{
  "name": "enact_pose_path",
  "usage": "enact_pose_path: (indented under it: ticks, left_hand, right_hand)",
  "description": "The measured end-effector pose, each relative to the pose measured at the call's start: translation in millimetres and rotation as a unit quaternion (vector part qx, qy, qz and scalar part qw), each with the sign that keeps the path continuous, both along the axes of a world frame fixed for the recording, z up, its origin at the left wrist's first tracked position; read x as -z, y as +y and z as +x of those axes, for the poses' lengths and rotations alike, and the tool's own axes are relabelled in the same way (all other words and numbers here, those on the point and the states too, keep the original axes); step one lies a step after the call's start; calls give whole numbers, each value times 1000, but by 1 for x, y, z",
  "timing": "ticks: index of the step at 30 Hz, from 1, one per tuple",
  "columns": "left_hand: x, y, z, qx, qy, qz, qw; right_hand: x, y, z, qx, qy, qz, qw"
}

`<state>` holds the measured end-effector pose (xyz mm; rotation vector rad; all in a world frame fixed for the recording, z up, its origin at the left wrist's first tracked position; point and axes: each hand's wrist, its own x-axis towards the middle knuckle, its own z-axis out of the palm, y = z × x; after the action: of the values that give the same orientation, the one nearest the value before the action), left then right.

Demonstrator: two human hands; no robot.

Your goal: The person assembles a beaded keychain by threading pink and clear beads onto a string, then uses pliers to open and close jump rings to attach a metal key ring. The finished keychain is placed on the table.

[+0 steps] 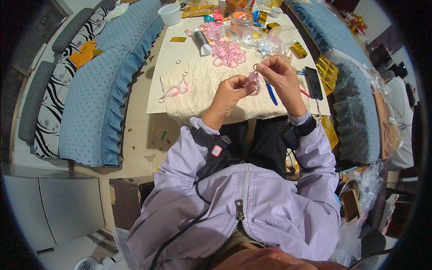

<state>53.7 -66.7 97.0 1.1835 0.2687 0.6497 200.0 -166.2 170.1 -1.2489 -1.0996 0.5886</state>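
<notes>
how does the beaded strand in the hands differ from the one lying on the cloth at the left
The held strand is gripped between the left hand and right hand, while the lying strand rests untouched on the cloth.
The held strand is partly covered by the hands; the lying strand is in plain view, spread out in a loop.
Both are pinkish and beaded.

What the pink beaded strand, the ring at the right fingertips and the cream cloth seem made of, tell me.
Pink beaded strand: plastic or glass, glossy; the beads look partly translucent, with small highlights.
Ring: probably metal, polished; gold-coloured with a slight shine.
Cream cloth: fabric, matte; soft creases and a sagging front edge.
</notes>
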Motion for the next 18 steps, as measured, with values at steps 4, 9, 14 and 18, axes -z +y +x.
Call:
enact_pose_path:
  ticks: [4,9,14,18]
  left_hand:
    - [1,-3,-2,5,13,9,1000]
    - [6,-2,-3,6,28,20,999]
    - [15,2,-4,7,35,22,999]
    - [26,11,-7,0,46,21,999]
  right_hand:
    - [0,0,1,13,-17,-8,1000]
    - [0,1,2,27,-34,-13,999]
    - [6,3,6,32,-37,-28,998]
    - [15,9,9,38,-30,-24,999]
